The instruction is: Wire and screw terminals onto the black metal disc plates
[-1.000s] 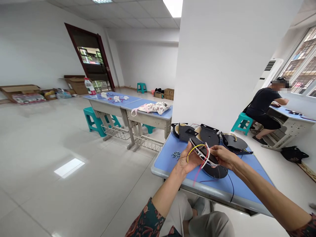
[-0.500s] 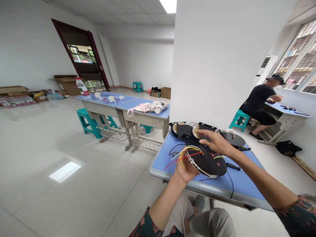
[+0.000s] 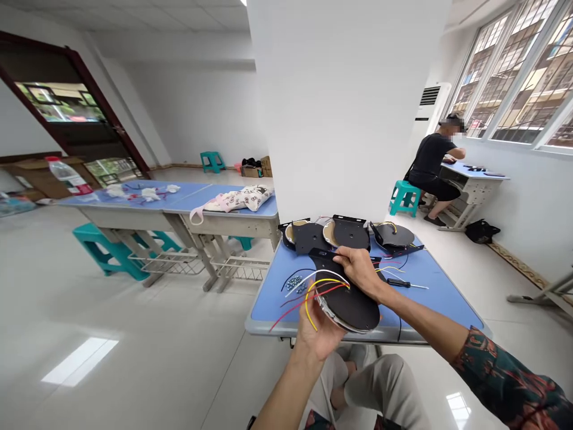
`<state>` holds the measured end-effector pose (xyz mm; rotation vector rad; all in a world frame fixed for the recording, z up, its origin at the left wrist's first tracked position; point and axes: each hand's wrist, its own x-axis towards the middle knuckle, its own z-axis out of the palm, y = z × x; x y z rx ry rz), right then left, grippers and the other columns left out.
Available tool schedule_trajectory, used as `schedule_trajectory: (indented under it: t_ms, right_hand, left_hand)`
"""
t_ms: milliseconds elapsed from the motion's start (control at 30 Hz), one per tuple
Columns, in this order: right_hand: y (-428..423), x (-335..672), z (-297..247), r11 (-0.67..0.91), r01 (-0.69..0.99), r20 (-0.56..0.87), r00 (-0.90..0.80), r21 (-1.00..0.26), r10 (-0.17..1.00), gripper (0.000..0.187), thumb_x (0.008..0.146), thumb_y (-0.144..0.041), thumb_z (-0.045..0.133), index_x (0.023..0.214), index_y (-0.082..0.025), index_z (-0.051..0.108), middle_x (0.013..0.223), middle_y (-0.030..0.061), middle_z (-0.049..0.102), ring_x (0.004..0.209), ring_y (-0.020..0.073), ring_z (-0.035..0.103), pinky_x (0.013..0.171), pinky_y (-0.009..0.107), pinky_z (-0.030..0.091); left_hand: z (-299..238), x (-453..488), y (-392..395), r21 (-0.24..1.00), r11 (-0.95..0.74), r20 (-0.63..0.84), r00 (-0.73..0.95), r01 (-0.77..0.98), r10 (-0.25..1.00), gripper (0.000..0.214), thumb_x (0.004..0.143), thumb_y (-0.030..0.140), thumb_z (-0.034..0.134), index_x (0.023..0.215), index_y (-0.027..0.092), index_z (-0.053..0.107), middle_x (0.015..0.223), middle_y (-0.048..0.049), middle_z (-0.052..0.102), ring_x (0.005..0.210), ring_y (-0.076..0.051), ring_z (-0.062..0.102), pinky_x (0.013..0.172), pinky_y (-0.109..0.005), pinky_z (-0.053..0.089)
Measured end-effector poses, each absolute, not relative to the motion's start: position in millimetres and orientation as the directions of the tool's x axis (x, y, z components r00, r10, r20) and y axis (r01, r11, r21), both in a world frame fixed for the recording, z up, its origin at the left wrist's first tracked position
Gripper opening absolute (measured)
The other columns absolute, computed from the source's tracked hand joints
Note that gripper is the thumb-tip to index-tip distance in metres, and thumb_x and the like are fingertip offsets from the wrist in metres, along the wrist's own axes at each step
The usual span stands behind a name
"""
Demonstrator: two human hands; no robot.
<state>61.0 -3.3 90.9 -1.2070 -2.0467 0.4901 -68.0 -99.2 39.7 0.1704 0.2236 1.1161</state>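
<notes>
A round black lamp-like disc (image 3: 351,307) with a bracket and red, yellow, white and black wires is tilted above the near edge of the table. My left hand (image 3: 319,328) supports it from below at its left rim, the fingers partly hidden under it. My right hand (image 3: 359,269) grips the bracket at the disc's far side, thumb and fingers closed on it. Behind it on the table are similar black units (image 3: 308,237), (image 3: 347,232) and a black disc (image 3: 394,235) with wires. Small screws (image 3: 295,284) lie in a pile to the left; a black-handled screwdriver (image 3: 398,283) lies to the right.
The blue table (image 3: 268,310) stands against a white pillar (image 3: 331,119). More desks at the left hold a cloth bag (image 3: 242,199) and a bottle (image 3: 68,176). A person in black (image 3: 432,158) sits at a desk on the right, by the windows.
My right hand has come down from above the parts onto the bracket of the held disc. My left hand still holds the disc. The camera view has turned to the right.
</notes>
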Motion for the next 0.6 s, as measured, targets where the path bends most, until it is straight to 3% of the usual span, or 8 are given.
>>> schedule_trajectory:
  t_ms: [167,333,600]
  right_hand:
    - [6.3,73.8,102.5,0.535,0.589,0.478,-0.269,-0.606,0.836,0.024,0.087,-0.030,0.049,0.065,-0.022,0.050,0.059,-0.0005,0.049,0.059,0.0160,0.044,0.062,0.028,0.031]
    - [18.8,92.0,120.8,0.556,0.522,0.519,-0.232,-0.647,0.823,0.034,0.086,-0.039,0.050,0.060,-0.022,0.035,0.056,-0.0036,0.035,0.059,0.0124,0.034,0.057,0.026,0.026]
    - [45.5,118.7,136.0,0.407,0.409,0.353,-0.205,-0.816,0.913,0.040,0.077,-0.056,0.062,0.065,-0.022,0.047,0.058,-0.0021,0.050,0.057,0.0131,0.045,0.055,0.026,0.039]
  left_hand:
    - [46.4,-61.3,-85.7,0.285,0.401,-0.121,0.383,-0.870,0.916,0.052,0.084,0.055,0.067,0.118,0.017,0.075,0.109,-0.0133,0.079,0.123,-0.039,0.065,0.110,-0.059,0.045]
    - [53.0,-58.6,-75.5,0.337,0.382,-0.094,0.373,-0.860,0.923,0.050,0.080,0.053,0.070,0.115,0.018,0.073,0.113,-0.0113,0.077,0.125,-0.039,0.062,0.110,-0.055,0.046]
    - [55.2,-71.1,-73.0,0.397,0.428,-0.001,0.465,-0.812,0.885,0.071,0.077,0.060,0.070,0.132,0.017,0.063,0.127,-0.0158,0.071,0.129,-0.044,0.058,0.112,-0.063,0.040]
